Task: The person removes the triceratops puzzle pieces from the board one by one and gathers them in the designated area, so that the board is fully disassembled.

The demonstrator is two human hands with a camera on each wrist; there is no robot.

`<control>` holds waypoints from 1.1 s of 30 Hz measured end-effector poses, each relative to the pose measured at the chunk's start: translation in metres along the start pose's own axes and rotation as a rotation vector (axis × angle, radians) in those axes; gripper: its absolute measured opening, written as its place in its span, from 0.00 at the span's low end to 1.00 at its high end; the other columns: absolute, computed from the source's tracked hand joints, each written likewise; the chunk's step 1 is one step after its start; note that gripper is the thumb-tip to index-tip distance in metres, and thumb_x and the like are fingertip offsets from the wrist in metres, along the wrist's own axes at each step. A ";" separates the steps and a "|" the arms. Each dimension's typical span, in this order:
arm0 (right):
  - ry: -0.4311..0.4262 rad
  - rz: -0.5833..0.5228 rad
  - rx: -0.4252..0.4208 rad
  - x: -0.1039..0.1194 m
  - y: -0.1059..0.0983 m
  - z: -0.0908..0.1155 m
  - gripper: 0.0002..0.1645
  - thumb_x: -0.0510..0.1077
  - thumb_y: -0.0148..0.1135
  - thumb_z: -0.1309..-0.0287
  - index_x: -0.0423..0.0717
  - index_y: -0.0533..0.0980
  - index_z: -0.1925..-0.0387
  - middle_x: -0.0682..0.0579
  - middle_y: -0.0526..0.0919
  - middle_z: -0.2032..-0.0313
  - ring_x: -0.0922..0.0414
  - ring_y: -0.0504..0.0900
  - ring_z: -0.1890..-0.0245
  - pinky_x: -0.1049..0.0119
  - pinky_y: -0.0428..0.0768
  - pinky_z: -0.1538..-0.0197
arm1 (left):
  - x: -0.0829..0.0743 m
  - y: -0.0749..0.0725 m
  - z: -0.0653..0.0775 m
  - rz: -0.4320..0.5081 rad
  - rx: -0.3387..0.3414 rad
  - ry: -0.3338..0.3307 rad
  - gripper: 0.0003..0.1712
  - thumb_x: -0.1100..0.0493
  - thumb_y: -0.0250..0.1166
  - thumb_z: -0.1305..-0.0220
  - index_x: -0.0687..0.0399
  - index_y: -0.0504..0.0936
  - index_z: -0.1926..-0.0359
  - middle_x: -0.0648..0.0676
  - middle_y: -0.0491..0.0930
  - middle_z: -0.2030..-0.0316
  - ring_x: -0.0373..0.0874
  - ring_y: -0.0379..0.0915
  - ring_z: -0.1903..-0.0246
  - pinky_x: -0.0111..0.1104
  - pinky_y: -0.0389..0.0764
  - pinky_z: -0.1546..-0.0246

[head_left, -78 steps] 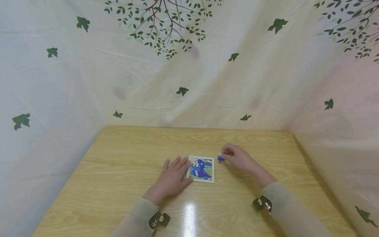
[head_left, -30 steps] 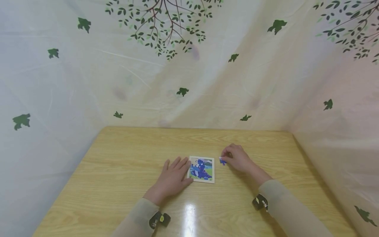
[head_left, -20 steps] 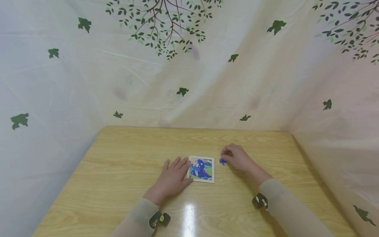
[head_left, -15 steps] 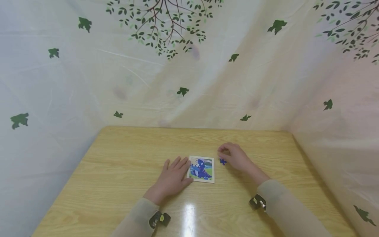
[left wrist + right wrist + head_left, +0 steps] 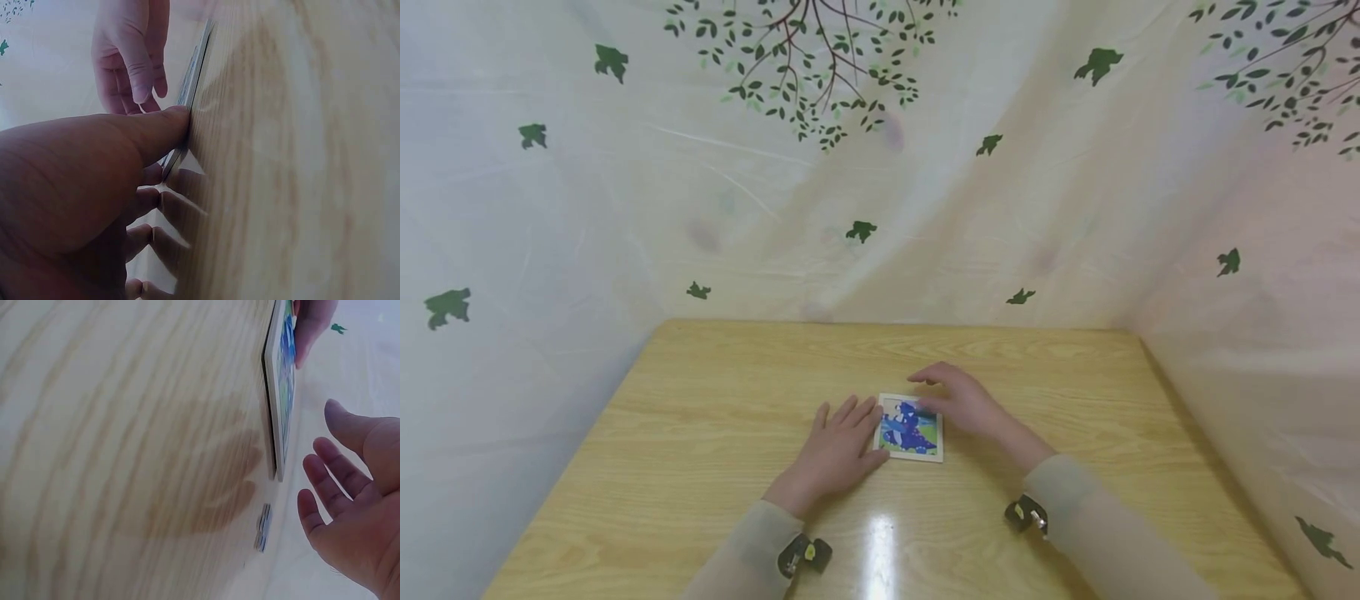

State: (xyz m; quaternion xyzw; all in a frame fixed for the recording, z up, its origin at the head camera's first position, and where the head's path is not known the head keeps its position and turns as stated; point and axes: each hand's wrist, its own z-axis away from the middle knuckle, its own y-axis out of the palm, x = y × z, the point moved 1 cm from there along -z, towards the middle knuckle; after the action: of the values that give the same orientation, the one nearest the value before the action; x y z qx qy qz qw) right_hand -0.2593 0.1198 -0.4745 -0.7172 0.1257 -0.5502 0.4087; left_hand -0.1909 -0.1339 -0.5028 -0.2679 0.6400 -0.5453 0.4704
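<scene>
My left hand [image 5: 831, 454] lies with straight, spread fingers on the table, its fingertips and thumb touching the left side of a small jigsaw puzzle [image 5: 908, 433]. The puzzle shows a blue dinosaur inside a pale square frame. Over its upper right corner hovers my right hand [image 5: 968, 404], fingers apart and holding nothing. In the right wrist view, a small flat puzzle piece [image 5: 263, 528] lies on the table just off the end of the frame, below the right fingers. That piece is hidden behind the right hand in the head view.
The wooden table [image 5: 715, 392] carries the puzzle near its middle. A pale curtain [image 5: 760, 208] printed with leaves and branches hangs along the back and both sides. Each wrist wears a small dark camera [image 5: 801, 556].
My right hand pinched a blue puzzle piece right of the frame, then let go of it on the table. It has moved left over the puzzle's corner. My left hand stays put.
</scene>
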 end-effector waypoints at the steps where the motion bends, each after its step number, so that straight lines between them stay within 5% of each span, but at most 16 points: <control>1: -0.001 -0.002 0.011 0.001 0.002 -0.001 0.25 0.41 0.72 0.26 0.50 0.82 0.30 0.49 0.85 0.35 0.44 0.81 0.34 0.38 0.77 0.29 | 0.000 0.000 0.000 0.000 -0.001 0.000 0.45 0.33 0.58 0.18 0.51 0.63 0.13 0.55 0.57 0.13 0.61 0.46 0.14 0.68 0.41 0.18; 14: -0.015 0.056 0.075 0.004 0.018 -0.008 0.22 0.40 0.74 0.28 0.50 0.85 0.35 0.53 0.87 0.45 0.51 0.84 0.42 0.46 0.83 0.34 | 0.001 0.002 0.000 0.001 -0.013 0.007 0.45 0.33 0.58 0.18 0.51 0.63 0.13 0.56 0.58 0.14 0.61 0.47 0.14 0.69 0.41 0.18; 33: -0.079 0.192 0.138 0.007 0.018 -0.011 0.18 0.42 0.75 0.28 0.52 0.88 0.40 0.48 0.84 0.40 0.44 0.81 0.37 0.38 0.77 0.29 | 0.002 0.001 0.000 -0.006 -0.010 0.019 0.44 0.35 0.60 0.18 0.52 0.64 0.14 0.56 0.58 0.14 0.61 0.48 0.15 0.69 0.41 0.18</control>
State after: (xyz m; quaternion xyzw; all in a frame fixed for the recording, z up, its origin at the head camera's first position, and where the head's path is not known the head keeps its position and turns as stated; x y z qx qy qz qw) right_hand -0.2619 0.0989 -0.4821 -0.6933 0.1394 -0.4872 0.5123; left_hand -0.1912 -0.1356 -0.5045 -0.2670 0.6463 -0.5460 0.4615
